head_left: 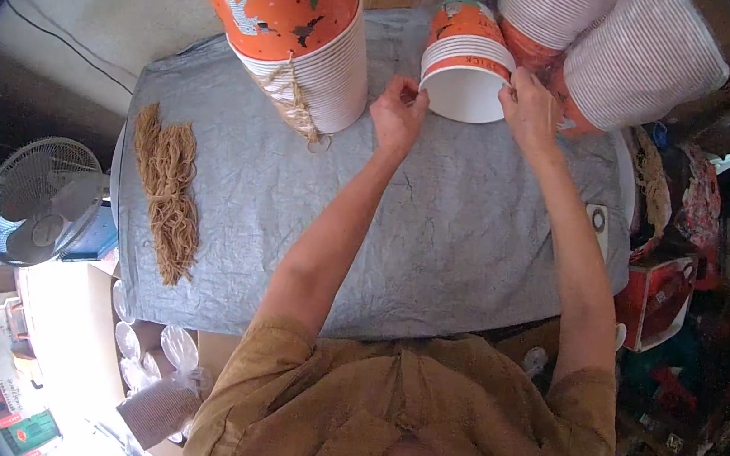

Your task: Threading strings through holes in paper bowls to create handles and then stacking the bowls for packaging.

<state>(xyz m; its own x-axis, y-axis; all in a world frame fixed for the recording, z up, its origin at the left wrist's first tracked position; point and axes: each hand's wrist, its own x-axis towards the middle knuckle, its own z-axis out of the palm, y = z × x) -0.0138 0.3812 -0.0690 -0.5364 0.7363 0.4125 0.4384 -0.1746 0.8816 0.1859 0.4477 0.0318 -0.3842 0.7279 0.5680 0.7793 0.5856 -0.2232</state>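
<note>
A short stack of orange paper buckets lies tilted at the far middle of the table, its white open mouth toward me. At the left of that mouth, my left hand is closed, its thumb and fingertips pinching the rim. My right hand grips the opposite side of the rim, its fingers bent over the edge. To the left of my hands stands a tall stack of nested buckets, orange above with white rims below. Tan cord hangs on its side.
A bundle of tan twine lies on the left of the grey cloth-covered table. More bucket stacks in clear plastic lean at the far right. A small white device sits by the right edge. A fan stands beyond the left side.
</note>
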